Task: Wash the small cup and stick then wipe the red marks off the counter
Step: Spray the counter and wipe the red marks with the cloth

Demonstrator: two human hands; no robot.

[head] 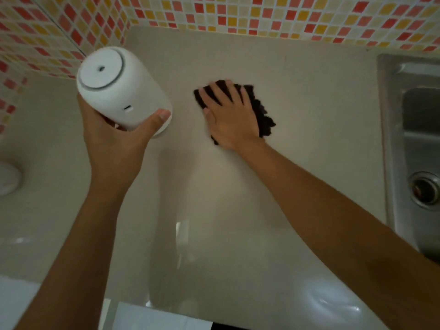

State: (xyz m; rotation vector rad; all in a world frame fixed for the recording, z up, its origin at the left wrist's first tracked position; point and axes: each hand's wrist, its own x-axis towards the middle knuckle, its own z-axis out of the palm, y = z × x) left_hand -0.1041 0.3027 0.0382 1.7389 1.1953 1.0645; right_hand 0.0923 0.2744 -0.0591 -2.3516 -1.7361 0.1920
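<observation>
From the head camera I look down on a pale, glossy counter [297,96] that meets a wall of red, orange and cream mosaic tiles [285,15].

My right hand [228,117] lies flat, palm down, on a dark cloth [262,115] near the middle of the counter. Its fingers are straight and slightly spread, pressing the cloth to the surface; the cloth's ragged edge shows past the fingertips and along the hand's right side. I can make out no red marks around the cloth.

My left hand [119,144] holds a white cylindrical appliance [119,89] raised above the counter and tilted. The thumb curls round its lower side; the other fingers are hidden behind it.

At the right edge is a stainless steel sink [416,144] with its drain [426,190] visible. At the far left, a blurred white rounded object [8,178] rests on the counter.
</observation>
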